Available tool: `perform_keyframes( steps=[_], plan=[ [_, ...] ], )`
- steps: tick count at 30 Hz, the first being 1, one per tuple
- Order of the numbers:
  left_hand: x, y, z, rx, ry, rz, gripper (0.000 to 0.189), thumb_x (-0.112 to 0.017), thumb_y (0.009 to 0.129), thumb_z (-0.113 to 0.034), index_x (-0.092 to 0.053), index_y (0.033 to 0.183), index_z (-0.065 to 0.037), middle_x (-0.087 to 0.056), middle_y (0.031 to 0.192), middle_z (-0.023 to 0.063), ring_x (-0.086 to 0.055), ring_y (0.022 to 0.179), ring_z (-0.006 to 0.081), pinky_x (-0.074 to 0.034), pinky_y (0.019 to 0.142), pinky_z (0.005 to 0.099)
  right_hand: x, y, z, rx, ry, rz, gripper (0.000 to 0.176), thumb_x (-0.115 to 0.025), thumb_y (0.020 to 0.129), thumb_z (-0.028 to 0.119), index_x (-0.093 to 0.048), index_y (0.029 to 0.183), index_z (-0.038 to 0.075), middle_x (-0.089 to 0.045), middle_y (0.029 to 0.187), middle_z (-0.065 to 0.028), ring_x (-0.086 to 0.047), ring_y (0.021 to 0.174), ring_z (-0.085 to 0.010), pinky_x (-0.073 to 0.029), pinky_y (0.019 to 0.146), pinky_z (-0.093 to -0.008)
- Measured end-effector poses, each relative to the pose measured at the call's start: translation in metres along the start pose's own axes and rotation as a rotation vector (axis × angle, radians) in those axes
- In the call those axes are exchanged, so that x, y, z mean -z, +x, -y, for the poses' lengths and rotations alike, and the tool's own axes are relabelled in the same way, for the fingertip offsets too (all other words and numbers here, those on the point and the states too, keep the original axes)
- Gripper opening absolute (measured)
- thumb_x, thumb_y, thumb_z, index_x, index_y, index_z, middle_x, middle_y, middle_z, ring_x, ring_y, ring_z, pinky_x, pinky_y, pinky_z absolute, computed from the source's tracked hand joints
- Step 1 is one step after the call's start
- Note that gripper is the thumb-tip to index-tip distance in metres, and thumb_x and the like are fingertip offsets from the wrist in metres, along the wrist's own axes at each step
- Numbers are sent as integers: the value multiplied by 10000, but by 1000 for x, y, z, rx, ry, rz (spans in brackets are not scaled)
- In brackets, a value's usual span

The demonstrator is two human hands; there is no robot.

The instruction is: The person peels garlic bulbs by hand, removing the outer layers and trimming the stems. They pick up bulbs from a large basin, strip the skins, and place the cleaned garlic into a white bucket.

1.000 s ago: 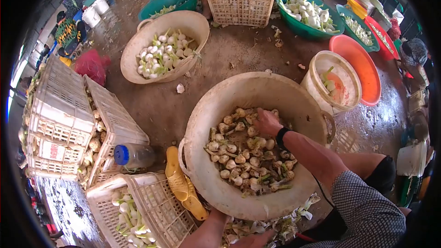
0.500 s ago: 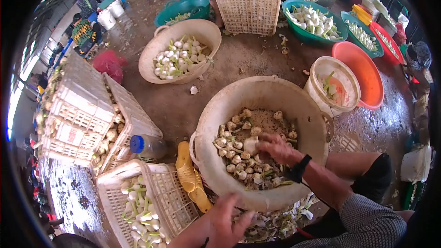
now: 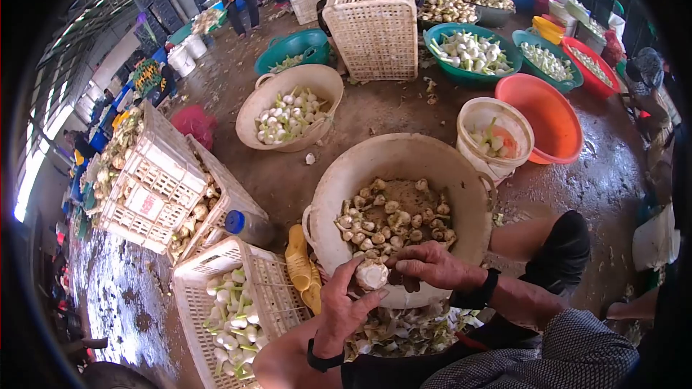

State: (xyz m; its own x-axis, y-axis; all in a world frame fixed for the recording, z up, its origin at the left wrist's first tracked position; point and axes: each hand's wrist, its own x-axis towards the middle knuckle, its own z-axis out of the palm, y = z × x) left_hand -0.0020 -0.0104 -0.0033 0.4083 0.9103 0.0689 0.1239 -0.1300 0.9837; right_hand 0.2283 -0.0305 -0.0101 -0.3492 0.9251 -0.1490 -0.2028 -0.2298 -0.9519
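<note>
My left hand (image 3: 342, 311) is closed around a garlic bulb (image 3: 372, 274), with its pale, flat face turned up. Close against the bulb's right side, my right hand (image 3: 438, 266) has its fingers curled together; what lies in them, if anything, is hidden. Both hands are over the near rim of a large beige basin (image 3: 404, 150). Inside the basin, many unpeeled garlic bulbs (image 3: 393, 220) lie heaped on dirt and scraps. Below my hands, peelings (image 3: 404, 331) are piled on the floor.
At left stand a crate of trimmed garlic (image 3: 270, 281), a blue-capped bottle (image 3: 249, 227), yellow shoes (image 3: 297, 259) and stacked crates (image 3: 155, 173). Ahead are a beige tub (image 3: 249, 115) and an upright crate (image 3: 371, 36); rightward, a white bucket (image 3: 472, 155) and an orange basin (image 3: 559, 133). People sit and stand behind.
My right hand has risen from the garlic in the basin toward me. My left hand, earlier empty with fingers apart, now grips a bulb. The whole view has shifted slightly.
</note>
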Motion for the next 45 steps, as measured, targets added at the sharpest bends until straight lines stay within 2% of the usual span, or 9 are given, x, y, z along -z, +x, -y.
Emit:
perform_keyframes(
  steps=[4,6,16,23,26,30,34,41,45],
  plan=[
    [-8,-1,6,-72,138,71,635,-830,720,-198,-544,1239,30,-629,1110,197,-651,994,276,-516,860,358,-5,-15,10,44,-236,-32,256,-582,957,216,-645,1056,-11,-672,827,-57,-610,644,-108,-502,583,-271],
    [-8,-1,0,-84,295,133,615,-821,728,-158,-549,1252,14,-628,1140,134,-620,1044,197,-509,896,326,-8,-17,11,31,-415,-73,250,-606,937,204,-644,1029,-25,-669,815,-82,-617,658,-123,-503,592,-292],
    [-20,2,-4,-118,488,186,647,-842,620,-127,-578,1195,11,-626,1109,180,-644,1006,326,-529,842,371,4,-14,-21,316,-685,-87,177,-627,828,111,-622,957,-11,-582,690,-220,-594,613,-368,-459,559,-430],
    [-20,1,5,-69,468,245,627,-832,636,-85,-576,1200,17,-632,1093,160,-650,991,267,-528,830,346,4,-16,-33,209,-775,-100,147,-591,825,78,-606,934,-20,-586,694,-183,-577,589,-254,-466,572,-381],
    [-16,2,10,-30,311,262,615,-821,672,-52,-560,1221,38,-632,1096,127,-638,994,196,-527,838,315,6,-15,-36,249,-591,-133,214,-582,826,106,-623,1004,-6,-608,705,-205,-607,598,-302,-480,580,-397],
    [-10,0,15,93,-25,257,620,-818,700,-47,-537,1241,69,-620,1116,96,-616,1009,161,-531,857,299,3,-19,-26,27,-344,-151,237,-576,876,157,-619,1019,-27,-645,734,-131,-617,647,-191,-503,618,-352],
    [-8,1,7,71,131,229,614,-822,697,-60,-549,1236,53,-623,1118,107,-623,1007,170,-538,852,302,-1,-30,-15,-53,-218,-158,258,-565,950,200,-638,1036,-32,-635,770,-64,-601,696,-124,-488,612,-289],
    [-16,2,1,-78,458,282,634,-842,639,-93,-575,1201,30,-633,1084,163,-657,955,254,-542,792,326,2,-25,-34,171,-568,-128,248,-645,906,169,-622,1048,-34,-639,743,-107,-608,651,-151,-493,588,-329],
    [-21,1,3,-105,512,261,615,-814,624,-105,-580,1175,35,-632,1072,178,-655,952,313,-540,798,356,-2,-25,-32,255,-631,-143,177,-643,867,126,-613,952,-27,-621,723,-180,-629,652,-288,-493,590,-396]
  ],
)
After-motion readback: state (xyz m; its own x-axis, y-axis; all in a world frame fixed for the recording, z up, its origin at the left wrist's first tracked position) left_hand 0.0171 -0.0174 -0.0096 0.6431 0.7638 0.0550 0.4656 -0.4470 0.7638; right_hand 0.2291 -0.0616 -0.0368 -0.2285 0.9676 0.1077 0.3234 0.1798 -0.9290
